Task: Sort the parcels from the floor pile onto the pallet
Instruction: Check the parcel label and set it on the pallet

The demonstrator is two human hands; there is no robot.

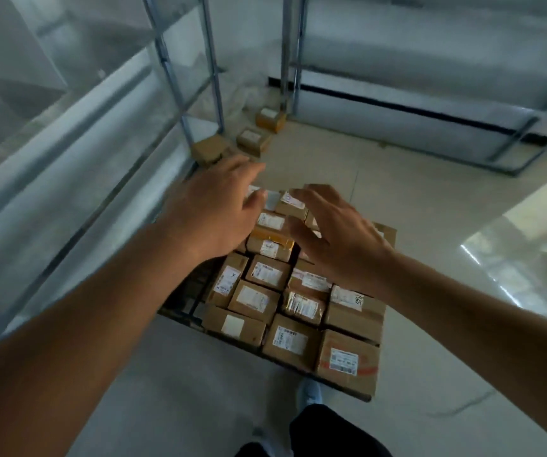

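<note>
Both hands, the left hand [214, 212] and right hand [338, 235], are held open and empty above the parcels [285, 301] packed on the pallet [186, 291]. Far parcels are hidden beneath them; three boxes [249, 140] are seen on the floor beyond.

Metal shelving frame [214, 77] at left; glossy tiled floor [430, 225]; possibly plastic sheeting [239, 97] behind.

One head-worn wide-angle camera looks steeply down (from standing height) onto the pallet [186, 301] just ahead.
</note>
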